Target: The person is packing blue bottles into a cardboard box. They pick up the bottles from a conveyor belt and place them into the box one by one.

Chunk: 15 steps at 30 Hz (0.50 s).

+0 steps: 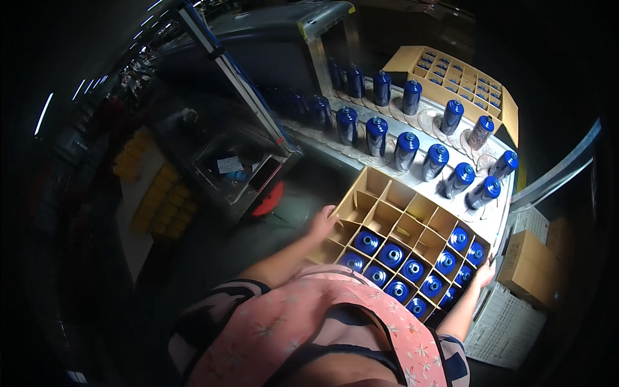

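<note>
An open cardboard box (385, 214) with a grid of dividers rests against my apron, its far side by the conveyor edge. Blue glass bottles (393, 255) stand upright in its near and right compartments; several far-left compartments hold none. My left hand (322, 224) grips the box's left wall, thumb and fingers over the edge. At the right wall, my right hand (484, 273) holds on too, its fingers partly hidden behind the cardboard. Just beyond the box, rows of blue bottles (407, 152) stand on the conveyor (412, 124). One bottle (481, 133) there looks brownish and patterned.
Across the conveyor sits another divided box (404, 59) with bottles. A metal housing (322, 19) covers the conveyor's far left. A red stool (269, 198) is left of me. Right are a curved rail (560, 169), a closed carton (532, 267) and white crates (506, 326).
</note>
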Each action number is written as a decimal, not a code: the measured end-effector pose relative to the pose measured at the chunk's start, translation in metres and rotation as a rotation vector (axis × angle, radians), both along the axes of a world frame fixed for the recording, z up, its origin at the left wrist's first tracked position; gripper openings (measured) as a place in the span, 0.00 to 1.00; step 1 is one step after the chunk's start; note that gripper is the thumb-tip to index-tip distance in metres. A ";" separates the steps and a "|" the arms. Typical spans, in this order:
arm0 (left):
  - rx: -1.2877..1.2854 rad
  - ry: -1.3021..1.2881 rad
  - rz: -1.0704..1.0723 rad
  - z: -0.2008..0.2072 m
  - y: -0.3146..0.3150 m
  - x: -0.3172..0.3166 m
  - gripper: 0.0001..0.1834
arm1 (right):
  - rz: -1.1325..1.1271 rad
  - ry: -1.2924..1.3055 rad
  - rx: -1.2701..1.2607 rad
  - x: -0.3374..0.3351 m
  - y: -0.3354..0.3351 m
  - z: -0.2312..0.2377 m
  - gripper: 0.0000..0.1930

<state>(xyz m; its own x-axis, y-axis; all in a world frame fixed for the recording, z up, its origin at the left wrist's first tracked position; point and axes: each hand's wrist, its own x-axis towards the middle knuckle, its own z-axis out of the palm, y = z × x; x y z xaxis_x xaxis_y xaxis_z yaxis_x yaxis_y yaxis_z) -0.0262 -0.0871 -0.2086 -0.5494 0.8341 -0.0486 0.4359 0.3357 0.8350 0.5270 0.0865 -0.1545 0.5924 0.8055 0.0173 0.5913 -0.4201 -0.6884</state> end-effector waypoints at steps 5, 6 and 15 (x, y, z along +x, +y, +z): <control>-0.202 0.026 0.010 0.019 -0.031 0.018 0.22 | -0.029 -0.017 -0.032 0.018 -0.013 0.002 0.17; -0.214 0.010 0.015 0.027 -0.032 0.020 0.22 | -0.049 -0.051 -0.089 0.023 -0.012 0.001 0.18; 0.248 0.411 -0.319 0.083 -0.061 0.046 0.22 | 0.101 0.350 0.127 0.072 -0.002 -0.036 0.24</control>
<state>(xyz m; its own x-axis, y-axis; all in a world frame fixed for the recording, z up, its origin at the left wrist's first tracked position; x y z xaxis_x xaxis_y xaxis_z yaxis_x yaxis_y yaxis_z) 0.0194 -0.1479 -0.1251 -0.2009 0.9209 0.3339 0.7889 -0.0500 0.6125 0.5990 0.0850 -0.1907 0.4976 0.8647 -0.0683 0.3457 -0.2699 -0.8987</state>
